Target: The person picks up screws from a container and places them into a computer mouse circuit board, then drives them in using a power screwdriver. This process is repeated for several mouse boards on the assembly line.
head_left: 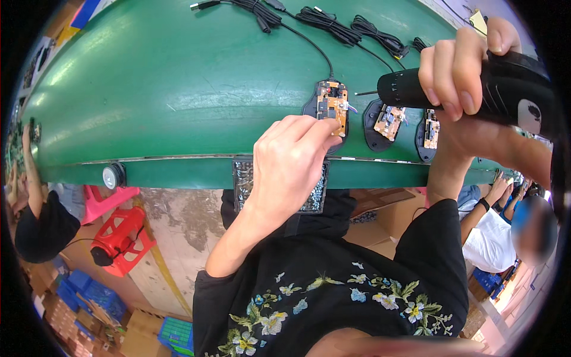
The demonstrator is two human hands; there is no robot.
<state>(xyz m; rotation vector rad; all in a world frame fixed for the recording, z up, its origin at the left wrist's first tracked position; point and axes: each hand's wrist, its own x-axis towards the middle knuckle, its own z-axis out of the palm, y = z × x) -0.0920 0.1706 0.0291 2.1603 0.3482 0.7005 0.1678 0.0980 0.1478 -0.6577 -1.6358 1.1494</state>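
A person in a black top with embroidered flowers is working at a green surface (148, 107). The left grip (285, 160) is reaching over the near edge, its thumb and fingertips standing narrow and close together at the lower end of an orange-brown circuit board (333, 104). Whether they are pinching the board or only pressing it, one cannot tell. This board is lying in a black base (310, 108), near the edge of the surface, and a black cord is running from the base's far end.

The right grip (461, 77) is closing its fingers around a black power screwdriver (505, 89), holding it raised and nearly level. The thin bit (367, 93) is pointing left toward the first board, apart from it.

Two more bases, a second one (376, 134) and a third one (423, 146), are sitting to the right in a row, each carrying a similar board. Bundled black cables (327, 27) are lying along the far side. Below the left grip, a dark tray (325, 184) is holding small shiny pieces at the near edge. Other people are sitting at both sides, and a red stool (116, 241) is standing on the floor at left.
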